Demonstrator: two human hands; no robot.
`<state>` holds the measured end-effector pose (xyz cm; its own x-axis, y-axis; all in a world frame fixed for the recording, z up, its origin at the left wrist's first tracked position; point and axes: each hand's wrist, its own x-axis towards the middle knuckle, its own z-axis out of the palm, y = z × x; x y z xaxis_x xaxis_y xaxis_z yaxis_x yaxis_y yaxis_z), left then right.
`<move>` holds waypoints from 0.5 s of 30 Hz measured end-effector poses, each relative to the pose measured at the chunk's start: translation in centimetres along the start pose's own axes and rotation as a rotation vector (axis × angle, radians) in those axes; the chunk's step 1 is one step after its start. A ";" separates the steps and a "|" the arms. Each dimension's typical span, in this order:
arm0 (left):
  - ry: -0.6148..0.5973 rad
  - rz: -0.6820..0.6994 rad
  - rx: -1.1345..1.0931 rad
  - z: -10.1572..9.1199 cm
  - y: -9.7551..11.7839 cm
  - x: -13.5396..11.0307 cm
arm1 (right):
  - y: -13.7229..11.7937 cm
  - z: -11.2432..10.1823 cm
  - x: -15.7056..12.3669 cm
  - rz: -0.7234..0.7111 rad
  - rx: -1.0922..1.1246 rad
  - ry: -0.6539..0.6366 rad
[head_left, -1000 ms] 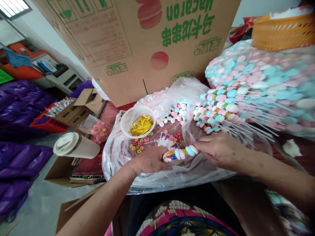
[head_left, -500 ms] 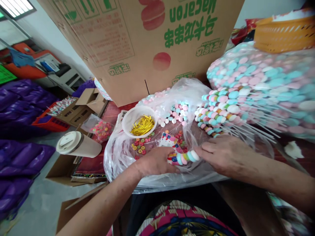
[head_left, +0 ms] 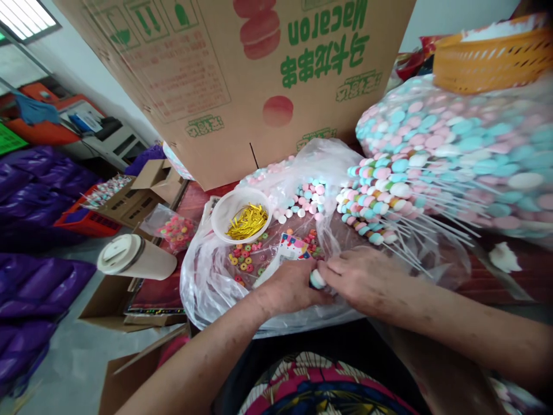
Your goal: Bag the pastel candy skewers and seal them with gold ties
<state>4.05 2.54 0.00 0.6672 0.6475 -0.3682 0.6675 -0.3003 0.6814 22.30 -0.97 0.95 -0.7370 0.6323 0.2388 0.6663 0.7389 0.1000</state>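
My left hand (head_left: 294, 285) is closed around a marshmallow skewer (head_left: 317, 280), of which only a white and pale blue end shows between the hands. The fingers of my right hand (head_left: 360, 278) are bent and pressed together at that same end, almost touching my left hand; what they pinch is hidden. Just beyond my left hand lies a printed wrapper (head_left: 290, 245) with a colourful pattern. Ring-shaped candies (head_left: 244, 256) and small marshmallows (head_left: 306, 199) are scattered on the clear plastic sheet (head_left: 203, 288). A white bowl (head_left: 219, 214) holds gold twist ties (head_left: 248, 222).
Several marshmallow skewers (head_left: 380, 193) lie piled at the right, sticks pointing right. Behind them is a big bag of marshmallows (head_left: 475, 150) under an orange basket (head_left: 488, 60). A large carton (head_left: 242, 92) stands at the back. A lidded cup (head_left: 147, 259) is at the left.
My right hand has moved left against my left hand, and most of the skewer that showed between them is now covered. The view has shifted slightly.
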 end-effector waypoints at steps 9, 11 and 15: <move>0.086 -0.089 -0.019 0.4 0.0 0.1 | 2.2 -0.1 -0.7 0.151 0.454 0.081; 0.115 -0.126 -0.007 0.5 0.3 0.5 | 1.3 1.2 -0.2 0.202 0.503 0.076; 0.130 -0.029 -0.188 -1.0 -0.1 -0.1 | 1.0 2.4 0.6 0.263 0.472 0.061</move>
<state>3.61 3.24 0.60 0.5923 0.7423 -0.3134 0.6044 -0.1522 0.7820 22.22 0.67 -1.14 -0.5349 0.8058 0.2541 0.6939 0.5905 -0.4120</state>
